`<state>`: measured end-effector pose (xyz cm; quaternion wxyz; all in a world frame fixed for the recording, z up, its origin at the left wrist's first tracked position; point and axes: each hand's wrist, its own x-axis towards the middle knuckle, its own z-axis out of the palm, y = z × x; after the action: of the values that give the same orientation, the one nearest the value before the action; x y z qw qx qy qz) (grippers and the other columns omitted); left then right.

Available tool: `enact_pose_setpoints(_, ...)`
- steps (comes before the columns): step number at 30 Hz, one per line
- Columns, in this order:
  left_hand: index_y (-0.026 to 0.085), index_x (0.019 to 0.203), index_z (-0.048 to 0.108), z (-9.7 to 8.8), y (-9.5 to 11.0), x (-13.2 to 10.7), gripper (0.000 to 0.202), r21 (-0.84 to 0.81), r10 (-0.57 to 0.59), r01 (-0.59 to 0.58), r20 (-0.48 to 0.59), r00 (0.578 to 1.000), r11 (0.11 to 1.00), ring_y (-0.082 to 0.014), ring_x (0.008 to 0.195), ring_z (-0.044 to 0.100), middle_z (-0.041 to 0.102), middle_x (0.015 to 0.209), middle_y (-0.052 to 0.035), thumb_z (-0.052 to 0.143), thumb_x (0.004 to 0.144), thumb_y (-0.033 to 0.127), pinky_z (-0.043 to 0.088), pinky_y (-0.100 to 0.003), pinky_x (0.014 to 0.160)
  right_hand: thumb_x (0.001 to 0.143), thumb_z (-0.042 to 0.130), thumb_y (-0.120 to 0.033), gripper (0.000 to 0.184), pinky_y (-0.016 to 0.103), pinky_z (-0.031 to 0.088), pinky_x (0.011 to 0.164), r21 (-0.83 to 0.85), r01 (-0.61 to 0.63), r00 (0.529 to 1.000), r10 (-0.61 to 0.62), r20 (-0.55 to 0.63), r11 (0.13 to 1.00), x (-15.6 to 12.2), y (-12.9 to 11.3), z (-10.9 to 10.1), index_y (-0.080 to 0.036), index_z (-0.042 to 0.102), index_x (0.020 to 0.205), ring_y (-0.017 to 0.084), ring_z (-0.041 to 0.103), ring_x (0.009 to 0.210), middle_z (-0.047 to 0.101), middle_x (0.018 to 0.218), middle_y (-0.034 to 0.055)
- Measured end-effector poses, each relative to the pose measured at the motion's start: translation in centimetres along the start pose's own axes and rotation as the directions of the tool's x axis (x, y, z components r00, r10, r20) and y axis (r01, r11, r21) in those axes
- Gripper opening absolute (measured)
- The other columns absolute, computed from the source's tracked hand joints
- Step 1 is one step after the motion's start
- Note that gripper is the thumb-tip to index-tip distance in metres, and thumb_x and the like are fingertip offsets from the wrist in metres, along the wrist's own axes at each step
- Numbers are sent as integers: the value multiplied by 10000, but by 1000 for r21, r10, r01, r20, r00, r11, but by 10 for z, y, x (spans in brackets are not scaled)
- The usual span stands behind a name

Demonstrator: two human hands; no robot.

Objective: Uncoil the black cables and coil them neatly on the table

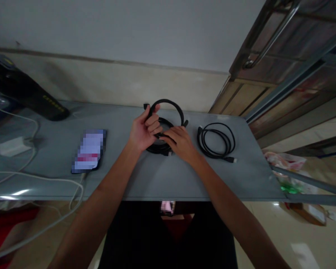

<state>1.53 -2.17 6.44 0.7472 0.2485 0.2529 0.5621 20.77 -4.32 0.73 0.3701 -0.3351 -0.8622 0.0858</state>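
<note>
A thick black cable (172, 105) lies coiled on the grey table (162, 175), with one loop arching up at the back. My left hand (144, 129) is closed round that cable near its plug end, lifting the loop. My right hand (180, 142) rests on the lower part of the coil, its fingers curled and pressing the strands down. A second, thinner black cable (217, 141) lies coiled flat on the table just right of my right hand, untouched.
A phone (89, 150) lies on the table to the left, with white cables (30, 175) trailing past it to a white charger (12, 145). A black object (25, 91) sits at the far left. A metal bed frame (282, 48) stands at the right.
</note>
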Motion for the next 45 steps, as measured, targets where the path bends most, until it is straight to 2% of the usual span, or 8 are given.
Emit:
enact_pose_setpoints(5, 270, 1124, 790, -7, 7, -4, 408, 66, 72, -73, 12, 997, 995, -98, 359, 163, 263, 485, 102, 486, 1216, 527, 227, -286, 389, 1148, 642, -563, 343, 486, 482, 1111, -90, 51, 998, -49, 30, 995, 4, -8, -10, -252, 771, 1089, 281, 690, 1063, 769, 1003, 69)
enact_pose_setpoints(11, 286, 1132, 773, -6, 13, -6, 430, 141, 88, -86, -8, 996, 986, -85, 352, 115, 225, 492, 105, 442, 1223, 544, 175, -266, 371, 1114, 585, -149, 268, 599, 369, 1279, -123, -77, 994, 67, -83, 989, -2, -2, -21, -299, 771, 1236, 333, 602, 1444, 752, 1363, 90)
enact_pose_setpoints(20, 156, 1258, 800, 7, 0, -1, 322, 233, 91, -103, 60, 994, 967, -70, 363, 312, 408, 548, 106, 609, 1182, 405, 429, -230, 448, 1155, 579, -320, 165, 713, 376, 1344, 35, -243, 914, 240, -327, 970, 0, 14, -8, -286, 727, 1217, 384, 355, 1714, 347, 1858, 94)
enact_pose_setpoints(25, 205, 1115, 810, -3, -16, 10, 190, 487, 407, -331, -56, 912, 808, -141, 571, 656, 641, 641, 51, 836, 946, 123, 524, -243, 623, 1143, 631, -358, 114, 584, 482, 1310, 128, -237, 919, 265, -291, 963, -4, 22, -3, -255, 676, 1163, 330, 559, 1586, 514, 1732, 176)
enact_pose_setpoints(31, 226, 995, 838, -27, 0, 15, 343, 761, 627, -341, -109, 772, 552, -185, 945, 697, 678, 797, 20, 864, 777, -38, 513, -211, 832, 1072, 746, -364, 185, 514, 520, 1296, 201, -232, 915, 284, -288, 952, -5, 26, 1, -277, 653, 1205, 285, 646, 1486, 600, 1612, 159)
enact_pose_setpoints(35, 231, 960, 772, -43, 8, 20, 384, 878, 609, -206, -117, 784, 433, -256, 1118, 692, 681, 880, -11, 879, 697, -27, 524, -266, 1026, 1014, 822, -375, 212, 515, 525, 1292, 200, -266, 922, 310, -234, 943, -5, 29, 4, -267, 678, 1127, 294, 645, 1477, 649, 1538, 160)
enact_pose_setpoints(39, 220, 1137, 721, -55, 8, 27, 407, 993, 541, 23, -84, 837, 120, -319, 1242, 712, 775, 1195, -91, 825, 769, 83, 515, -427, 1196, 988, 809, -280, 129, 497, 569, 1244, 315, -239, 939, 302, -167, 918, -8, 35, 9, -250, 691, 1032, 266, 758, 1309, 600, 1605, 152)
enact_pose_setpoints(45, 214, 1267, 726, -71, 8, 33, 464, 998, 501, 35, -2, 866, -56, -373, 1262, 726, 782, 1298, -157, 852, 820, 204, 549, -544, 1180, 943, 723, -149, 127, 485, 585, 1218, 368, -222, 956, 277, -103, 903, -11, 40, 9, -240, 713, 1031, 261, 769, 1298, 613, 1591, 130)
